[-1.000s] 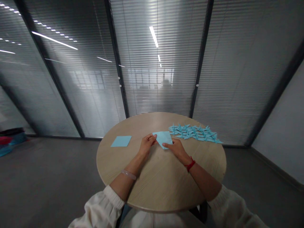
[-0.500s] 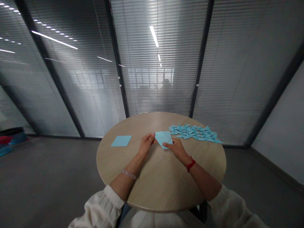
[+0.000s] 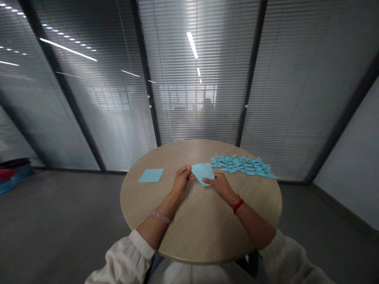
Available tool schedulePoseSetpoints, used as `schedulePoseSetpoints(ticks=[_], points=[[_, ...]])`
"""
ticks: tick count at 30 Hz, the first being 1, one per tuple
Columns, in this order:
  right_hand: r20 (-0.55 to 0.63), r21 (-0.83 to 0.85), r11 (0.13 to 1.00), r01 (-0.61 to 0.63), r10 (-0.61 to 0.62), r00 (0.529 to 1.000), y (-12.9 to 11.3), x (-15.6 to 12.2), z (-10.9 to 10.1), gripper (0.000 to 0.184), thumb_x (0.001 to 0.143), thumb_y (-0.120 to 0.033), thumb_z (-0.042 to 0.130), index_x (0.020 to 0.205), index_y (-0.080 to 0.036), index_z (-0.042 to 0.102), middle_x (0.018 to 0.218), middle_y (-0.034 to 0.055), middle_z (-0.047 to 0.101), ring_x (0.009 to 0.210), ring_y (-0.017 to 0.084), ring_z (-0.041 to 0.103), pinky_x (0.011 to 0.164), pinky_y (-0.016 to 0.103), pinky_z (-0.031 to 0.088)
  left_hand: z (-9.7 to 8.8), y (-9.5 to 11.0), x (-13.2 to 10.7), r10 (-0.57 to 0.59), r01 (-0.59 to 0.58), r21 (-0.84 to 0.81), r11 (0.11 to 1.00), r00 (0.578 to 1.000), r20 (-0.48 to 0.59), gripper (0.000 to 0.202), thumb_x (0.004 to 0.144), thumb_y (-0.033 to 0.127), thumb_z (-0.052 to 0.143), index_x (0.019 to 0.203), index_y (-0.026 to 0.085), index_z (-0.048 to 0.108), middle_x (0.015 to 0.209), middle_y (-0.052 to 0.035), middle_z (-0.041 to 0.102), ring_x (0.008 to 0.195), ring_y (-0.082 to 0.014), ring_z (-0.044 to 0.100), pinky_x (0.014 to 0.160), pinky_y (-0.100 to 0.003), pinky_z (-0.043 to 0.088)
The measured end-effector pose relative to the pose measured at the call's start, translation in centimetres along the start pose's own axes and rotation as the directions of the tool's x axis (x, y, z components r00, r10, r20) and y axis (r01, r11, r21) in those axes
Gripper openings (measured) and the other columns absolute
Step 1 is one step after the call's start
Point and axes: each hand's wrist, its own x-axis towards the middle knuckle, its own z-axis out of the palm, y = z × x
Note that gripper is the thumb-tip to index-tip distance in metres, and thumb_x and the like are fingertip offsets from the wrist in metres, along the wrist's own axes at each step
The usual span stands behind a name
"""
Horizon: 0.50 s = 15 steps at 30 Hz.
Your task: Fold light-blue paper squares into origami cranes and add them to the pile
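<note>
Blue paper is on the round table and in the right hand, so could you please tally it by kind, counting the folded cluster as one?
Blue paper held in the right hand: 1
Flat blue square, single sheet or stack unclear: 1
Cluster of folded blue pieces, too overlapped to count singly: 1
Total: 3

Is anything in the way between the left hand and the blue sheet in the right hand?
Nothing visible: the left hand is close beside the left corner of the blue sheet, which the right hand holds; left-hand contact is unclear.
</note>
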Motion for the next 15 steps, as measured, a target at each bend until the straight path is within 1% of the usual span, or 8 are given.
schedulePoseSetpoints(ticks=[3,7,12,15], points=[[0.001,-0.006,1.0,0.0,0.0,1.0,-0.06,0.01,0.02,0.038,0.061,-0.046,0.071,0.075,-0.011,0.07,0.071,0.0045,0.067,0.061,0.015,0.056,0.06,0.026,0.043,-0.11,-0.13,0.04,0.016,-0.016,0.027,1.0,1.0,0.002,0.037,0.067,0.046,0.07,0.065,0.015,0.05,0.054,0.0034,0.048,0.051,-0.0084,0.048,0.054,-0.021,0.043],[0.002,-0.009,1.0,0.0,0.0,1.0,-0.11,0.04,0.02,0.038,0.061,-0.046,0.071,0.074,-0.011,0.071,0.069,0.0039,0.066,0.06,0.015,0.056,0.058,0.026,0.043,-0.13,-0.18,0.02,0.032,-0.032,0.03,0.999,0.999,0.018,0.036,0.068,0.047,0.069,0.067,0.015,0.052,0.058,0.0022,0.052,0.054,-0.0089,0.05,0.055,-0.021,0.044],[-0.007,-0.017,1.0,-0.005,0.005,1.0,0.0,0.04,-0.03,0.038,0.061,-0.046,0.07,0.075,-0.011,0.071,0.069,0.0041,0.067,0.06,0.016,0.057,0.058,0.026,0.043,-0.15,-0.3,0.11,0.034,-0.035,0.029,0.999,0.999,0.012,0.037,0.068,0.049,0.068,0.07,0.014,0.055,0.062,0.0008,0.056,0.058,-0.0106,0.055,0.063,-0.024,0.048],[-0.023,-0.007,1.0,-0.009,0.009,1.0,0.07,0.07,-0.06,0.039,0.061,-0.047,0.07,0.077,-0.011,0.071,0.071,0.0046,0.068,0.061,0.016,0.058,0.058,0.026,0.043,-0.11,-0.35,0.11,-0.017,0.013,0.08,0.997,0.999,0.044,0.036,0.067,0.047,0.07,0.073,0.013,0.06,0.067,-0.0011,0.061,0.062,-0.0119,0.057,0.068,-0.027,0.05]])
